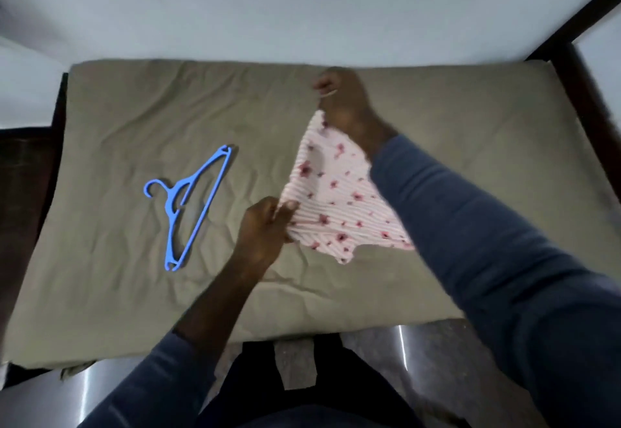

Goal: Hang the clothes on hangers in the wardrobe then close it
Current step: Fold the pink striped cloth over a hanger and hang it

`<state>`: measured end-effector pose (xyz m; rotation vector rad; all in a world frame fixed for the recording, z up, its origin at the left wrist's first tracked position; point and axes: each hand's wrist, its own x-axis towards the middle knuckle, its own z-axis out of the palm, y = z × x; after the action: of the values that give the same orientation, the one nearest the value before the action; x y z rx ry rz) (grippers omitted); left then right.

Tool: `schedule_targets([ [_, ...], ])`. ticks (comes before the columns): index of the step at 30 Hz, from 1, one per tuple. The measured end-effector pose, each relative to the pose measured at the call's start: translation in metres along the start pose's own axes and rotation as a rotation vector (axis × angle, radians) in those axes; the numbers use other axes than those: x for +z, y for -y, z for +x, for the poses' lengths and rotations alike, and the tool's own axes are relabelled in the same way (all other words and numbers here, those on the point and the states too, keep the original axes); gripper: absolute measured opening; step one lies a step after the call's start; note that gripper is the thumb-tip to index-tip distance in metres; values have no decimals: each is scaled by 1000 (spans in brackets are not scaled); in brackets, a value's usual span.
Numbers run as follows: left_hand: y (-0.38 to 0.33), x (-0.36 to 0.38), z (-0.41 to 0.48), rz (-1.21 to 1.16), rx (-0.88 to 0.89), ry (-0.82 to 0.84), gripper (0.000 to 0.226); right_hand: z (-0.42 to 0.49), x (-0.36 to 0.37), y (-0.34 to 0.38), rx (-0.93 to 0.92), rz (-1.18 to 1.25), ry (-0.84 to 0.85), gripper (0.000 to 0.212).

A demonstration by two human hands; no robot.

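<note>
A small pink striped garment (336, 199) with dark red flowers is held just above an olive-covered mattress (117, 118). My left hand (265, 226) pinches its near left edge. My right hand (346, 105) grips its far corner, further from me. The cloth is stretched between the two hands. A blue plastic hanger (191, 206) lies flat on the mattress to the left of the garment, its hook pointing left. No wardrobe is in view.
A dark wooden bed frame post (578, 68) rises at the right. A pale wall (302, 17) runs behind the mattress. Shiny grey floor (420, 353) shows at the near edge, beside my legs.
</note>
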<state>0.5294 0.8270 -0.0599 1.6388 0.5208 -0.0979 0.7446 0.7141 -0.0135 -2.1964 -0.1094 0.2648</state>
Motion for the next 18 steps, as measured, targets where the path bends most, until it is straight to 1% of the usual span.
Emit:
schedule_targets([
  [1,31,-24,5,-35,-83,-42,27,2,46,-5,-8,-87,63,46],
  [3,94,-71,15,-36,-269,-109,25,-17,119,-19,9,-334,268,58],
  [5,174,-120,38,63,-458,-117,31,-41,188,-47,50,-526,429,64],
  [6,222,-144,46,138,-551,-91,31,-59,219,-65,91,-538,496,64],
  [7,262,-162,52,225,-628,-51,27,-76,238,-86,144,-526,533,63],
  [8,300,-177,56,308,-676,-21,22,-92,250,-112,204,-503,563,63],
  [9,324,-185,56,396,-712,-34,22,-107,260,-141,279,-480,593,63],
  [10,320,-184,57,490,-693,-68,23,-118,261,-167,342,-468,603,64],
  [11,311,-179,55,565,-636,-102,22,-129,258,-195,414,-451,598,65],
  [12,304,-175,57,627,-569,-124,17,-137,250,-217,466,-433,544,66],
  [14,300,-162,64,725,-395,-149,10,-142,228,-257,569,-371,326,60],
  [16,302,-150,71,791,-135,-157,13,-133,205,-286,608,-331,64,57],
  [17,307,-143,75,833,-4,-114,16,-127,195,-293,604,-320,-30,59],
  [18,313,-134,80,886,120,-34,23,-120,186,-296,590,-311,-84,64],
])
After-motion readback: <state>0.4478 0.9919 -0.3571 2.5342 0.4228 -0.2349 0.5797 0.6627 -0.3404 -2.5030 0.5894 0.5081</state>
